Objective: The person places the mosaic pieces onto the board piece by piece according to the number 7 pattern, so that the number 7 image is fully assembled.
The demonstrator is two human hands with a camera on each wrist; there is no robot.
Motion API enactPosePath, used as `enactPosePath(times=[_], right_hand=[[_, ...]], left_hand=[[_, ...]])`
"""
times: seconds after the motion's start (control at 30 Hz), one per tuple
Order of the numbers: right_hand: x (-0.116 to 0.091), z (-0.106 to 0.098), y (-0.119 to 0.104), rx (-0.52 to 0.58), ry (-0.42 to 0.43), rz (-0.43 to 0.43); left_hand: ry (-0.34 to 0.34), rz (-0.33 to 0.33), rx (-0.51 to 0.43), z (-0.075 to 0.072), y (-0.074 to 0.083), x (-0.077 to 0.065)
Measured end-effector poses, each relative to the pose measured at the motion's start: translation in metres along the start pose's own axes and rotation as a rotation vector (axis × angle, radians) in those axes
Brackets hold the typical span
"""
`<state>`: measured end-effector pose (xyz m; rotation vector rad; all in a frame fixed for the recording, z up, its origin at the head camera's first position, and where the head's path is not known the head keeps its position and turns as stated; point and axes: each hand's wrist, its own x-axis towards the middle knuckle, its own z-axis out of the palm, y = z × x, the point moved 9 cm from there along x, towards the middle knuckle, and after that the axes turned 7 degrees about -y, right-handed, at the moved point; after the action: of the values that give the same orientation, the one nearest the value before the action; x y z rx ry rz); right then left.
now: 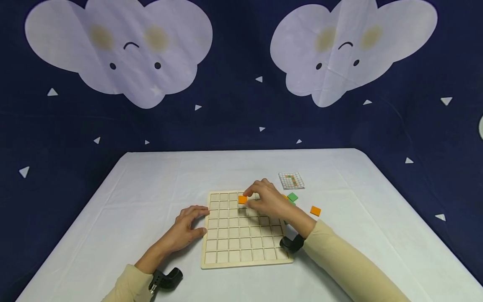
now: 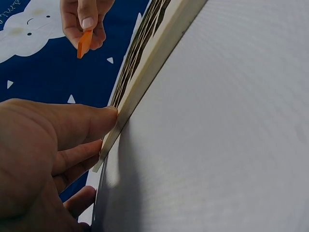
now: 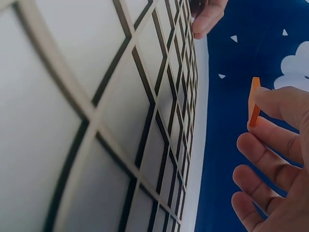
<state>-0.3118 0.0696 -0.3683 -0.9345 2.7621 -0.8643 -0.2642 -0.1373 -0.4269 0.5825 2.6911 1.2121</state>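
A pale wooden grid board (image 1: 229, 244) with square cells lies flat on the table. My right hand (image 1: 266, 200) pinches an orange square tile (image 1: 242, 200) between thumb and finger above the board's far part; in the right wrist view the tile (image 3: 254, 102) is held clear of the grid, its other fingers loosely bent. My left hand (image 1: 183, 228) rests against the board's left edge, thumb and fingertips touching it. The left wrist view shows its thumb (image 2: 89, 126) fairly straight on the wooden rim (image 2: 145, 79).
Right of the board lie an orange tile (image 1: 315, 211) and a green tile (image 1: 292, 196), with more tiles partly hidden behind my right hand. Behind them is a small card (image 1: 291, 180) printed with a coloured grid pattern. A white cloth covers the table (image 1: 158, 176).
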Motion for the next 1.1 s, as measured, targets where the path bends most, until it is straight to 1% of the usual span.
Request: enactPosePath(times=[0.13,0.27,0.53,0.8,1.1], right_hand=[[0.006,0.003,-0.003,-0.031,-0.002,-0.021],[0.011,0.007,-0.005,-0.051,-0.005,-0.027],[0.019,0.014,-0.004,-0.078,-0.009,-0.018],[0.025,0.017,-0.003,-0.086,-0.018,-0.020],[0.031,0.024,-0.004,-0.084,-0.042,-0.023]], left_hand=[[0.010,0.014,0.017,-0.001,0.001,0.000],[0.013,0.013,0.018,-0.001,0.001,-0.001],[0.002,-0.010,0.006,0.000,-0.002,-0.001],[0.008,-0.002,0.007,0.000,-0.002,0.000],[0.000,-0.005,-0.006,0.001,-0.002,0.000]])
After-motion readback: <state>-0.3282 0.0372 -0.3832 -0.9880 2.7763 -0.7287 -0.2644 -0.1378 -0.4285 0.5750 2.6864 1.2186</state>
